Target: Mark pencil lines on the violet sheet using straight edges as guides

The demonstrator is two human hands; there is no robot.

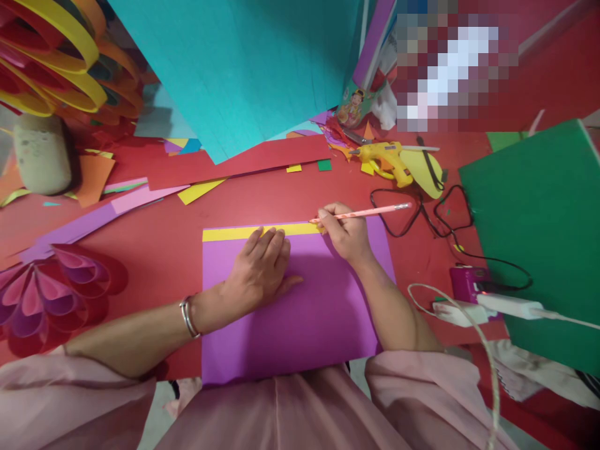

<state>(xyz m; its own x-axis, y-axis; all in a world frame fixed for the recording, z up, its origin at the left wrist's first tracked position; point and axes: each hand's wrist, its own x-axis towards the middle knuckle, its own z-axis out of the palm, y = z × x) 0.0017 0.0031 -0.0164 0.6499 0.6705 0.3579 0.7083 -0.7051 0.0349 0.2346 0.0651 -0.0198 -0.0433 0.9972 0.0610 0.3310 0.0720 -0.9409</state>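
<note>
A purple sheet of paper (300,312) lies on the red table in front of me. Along its far edge rests a yellow paper strip (229,234). My left hand (265,265) is spread flat over the strip and the sheet, fingertips on the yellow, and holds nothing. Between the fingers of my right hand (344,232) is a pink pencil (375,213), its tip down at the far edge of the strip and its eraser end pointing right. Part of the strip's right end is hidden under my right hand.
A yellow glue gun (387,159) with a black cord lies beyond my right hand. A green board (534,237) and a purple power socket (469,281) are at the right. A large teal sheet (253,69) stands at the back. Paper-loop flowers (51,294) and a grey-beige oval object (42,153) sit left.
</note>
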